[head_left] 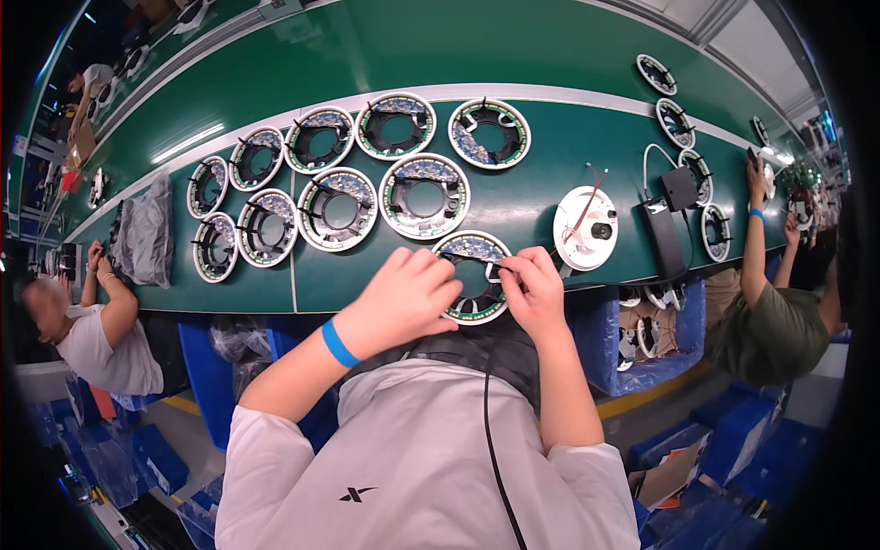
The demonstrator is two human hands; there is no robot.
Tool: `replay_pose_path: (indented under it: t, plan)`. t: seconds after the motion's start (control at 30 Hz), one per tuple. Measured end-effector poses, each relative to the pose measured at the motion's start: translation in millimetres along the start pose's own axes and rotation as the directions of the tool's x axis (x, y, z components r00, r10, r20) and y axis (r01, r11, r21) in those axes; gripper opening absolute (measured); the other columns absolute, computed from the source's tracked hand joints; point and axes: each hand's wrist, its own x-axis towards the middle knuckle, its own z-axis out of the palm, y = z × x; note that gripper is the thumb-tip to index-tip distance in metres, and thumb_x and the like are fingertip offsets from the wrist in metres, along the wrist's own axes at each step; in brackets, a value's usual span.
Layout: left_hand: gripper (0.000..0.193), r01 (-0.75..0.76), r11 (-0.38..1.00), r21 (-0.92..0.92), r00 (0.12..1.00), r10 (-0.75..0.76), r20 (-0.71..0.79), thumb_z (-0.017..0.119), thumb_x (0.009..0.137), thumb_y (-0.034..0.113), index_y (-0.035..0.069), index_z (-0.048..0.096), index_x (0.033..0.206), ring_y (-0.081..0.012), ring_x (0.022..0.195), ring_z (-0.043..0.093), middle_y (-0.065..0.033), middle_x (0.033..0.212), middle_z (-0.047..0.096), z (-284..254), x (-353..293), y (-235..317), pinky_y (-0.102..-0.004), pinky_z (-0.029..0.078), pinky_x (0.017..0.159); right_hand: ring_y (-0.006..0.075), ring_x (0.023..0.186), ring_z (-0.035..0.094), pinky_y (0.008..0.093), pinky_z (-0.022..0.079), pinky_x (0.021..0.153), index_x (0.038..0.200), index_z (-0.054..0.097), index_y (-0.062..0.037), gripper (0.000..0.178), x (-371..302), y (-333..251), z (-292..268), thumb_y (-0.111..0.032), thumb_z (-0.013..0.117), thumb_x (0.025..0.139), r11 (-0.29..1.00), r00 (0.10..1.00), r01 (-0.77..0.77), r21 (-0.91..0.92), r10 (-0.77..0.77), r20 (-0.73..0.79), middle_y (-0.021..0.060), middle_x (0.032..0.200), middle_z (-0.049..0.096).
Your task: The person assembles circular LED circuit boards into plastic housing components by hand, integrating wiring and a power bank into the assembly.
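Note:
A round white ring-shaped housing [474,318] with a blue circuit board inside stands at the bench's near edge, in front of my body. My left hand [408,298], with a blue band on its wrist, is curled around the ring's left side, its fingertips over the rim. On the opposite side, my right hand [536,289] has thumb and forefinger closed in a pinch beside a small white strip [492,274] within the ring. A thin dark piece crosses the board between my hands. What exactly the right fingertips grip is too small to tell.
Several similar ring housings [424,159] lie in rows on the green bench [513,206]. To the right are a white round unit with wires [576,247] and a black adapter [662,240]. Below is a blue bin [600,353]. Co-workers sit left [115,335] and right [775,321].

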Motion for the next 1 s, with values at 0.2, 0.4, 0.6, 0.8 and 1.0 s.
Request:
replay_pose_path:
  t: [0.2, 0.4, 0.6, 0.8, 1.0]
  plan:
    - [0.046, -0.058, 0.977, 0.203, 0.998, 0.053, 0.032, 0.089, 0.063, 0.036, 0.012, 0.072, 0.098, -0.0230, 0.101, 0.056, -0.0013, 0.100, 0.058, 26, 11, 29, -0.0398, 0.041, 0.084, 0.0256, 0.075, 0.064, 0.0342, 0.052, 0.065, 0.102, 0.073, -0.0024, 0.017, -1, 4, 4, 0.002, 0.077, 0.086, 0.999, 0.999, 0.026, -0.039, -0.027, -0.027, 0.0108, 0.094, 0.062]
    - [0.035, 0.041, 0.980, 0.196, 0.996, -0.055, 0.066, 0.089, 0.063, 0.028, 0.013, 0.071, 0.088, -0.0244, 0.097, 0.055, -0.0025, 0.095, 0.057, 28, 12, 34, -0.0408, 0.039, 0.083, 0.0258, 0.075, 0.065, 0.0358, 0.053, 0.066, 0.103, 0.073, -0.0033, 0.015, -4, 6, 3, 0.000, 0.076, 0.088, 0.998, 0.998, 0.037, -0.051, -0.039, -0.044, 0.0102, 0.094, 0.062]
    - [0.035, 0.077, 0.983, 0.169, 0.993, -0.091, 0.078, 0.090, 0.064, 0.028, 0.012, 0.071, 0.089, -0.0261, 0.100, 0.055, -0.0037, 0.097, 0.058, 20, 19, 39, -0.0426, 0.039, 0.085, 0.0260, 0.076, 0.066, 0.0363, 0.054, 0.066, 0.105, 0.073, -0.0044, 0.016, -5, 7, 3, -0.004, 0.076, 0.089, 0.997, 0.996, 0.063, -0.045, -0.066, -0.058, 0.0098, 0.094, 0.062]
    - [0.029, 0.066, 0.976, 0.207, 0.990, -0.090, 0.113, 0.090, 0.066, 0.024, 0.011, 0.071, 0.084, -0.0266, 0.099, 0.055, -0.0044, 0.096, 0.059, 25, 17, 41, -0.0423, 0.039, 0.084, 0.0263, 0.077, 0.066, 0.0358, 0.054, 0.067, 0.105, 0.072, -0.0032, 0.016, -4, 7, 5, -0.003, 0.076, 0.089, 0.997, 0.994, 0.079, -0.022, -0.080, -0.076, 0.0098, 0.094, 0.061]
    - [0.021, 0.027, 0.948, 0.317, 0.988, -0.073, 0.136, 0.083, 0.070, 0.021, 0.012, 0.069, 0.082, -0.0267, 0.097, 0.055, -0.0055, 0.093, 0.057, 35, 13, 36, -0.0425, 0.039, 0.083, 0.0266, 0.076, 0.066, 0.0363, 0.054, 0.066, 0.104, 0.072, -0.0032, 0.017, -5, 7, 5, -0.003, 0.075, 0.088, 0.997, 0.994, 0.076, -0.033, -0.078, -0.075, 0.0098, 0.093, 0.061]
